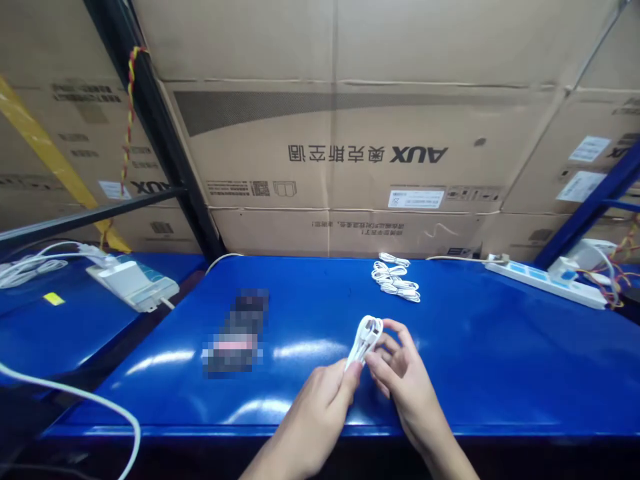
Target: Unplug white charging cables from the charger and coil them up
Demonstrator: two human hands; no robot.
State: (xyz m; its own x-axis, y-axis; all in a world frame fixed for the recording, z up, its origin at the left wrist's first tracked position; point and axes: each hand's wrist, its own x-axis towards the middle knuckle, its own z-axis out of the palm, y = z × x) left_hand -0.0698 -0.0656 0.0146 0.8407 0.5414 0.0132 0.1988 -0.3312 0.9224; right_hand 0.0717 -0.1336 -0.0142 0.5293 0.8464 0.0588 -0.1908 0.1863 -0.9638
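Head view: the left hand (pixel 315 413) and the right hand (pixel 405 373) are together near the front edge of the blue bench top (pixel 450 360), just right of its middle, both closed on a small folded bundle of white cable (pixel 366 339). The left thumb and fingers pinch the bundle's lower end, while the right fingers (pixel 395 333) curl against its side. The hands are working on this folded cable now. Toward the far edge, a loose pile of similar bundled white cables (pixel 395 279) lies well ahead of the hands. Left of them sits a pixelated object (pixel 240 330), too blurred to identify. A white power strip (pixel 545 283) lies along the far right corner of the bench top. Beyond the left edge, a white plastic box (pixel 133 283) rests on a second blue bench (pixel 50 333). Cardboard cartons (pixel 320 147) rise behind the far edge.
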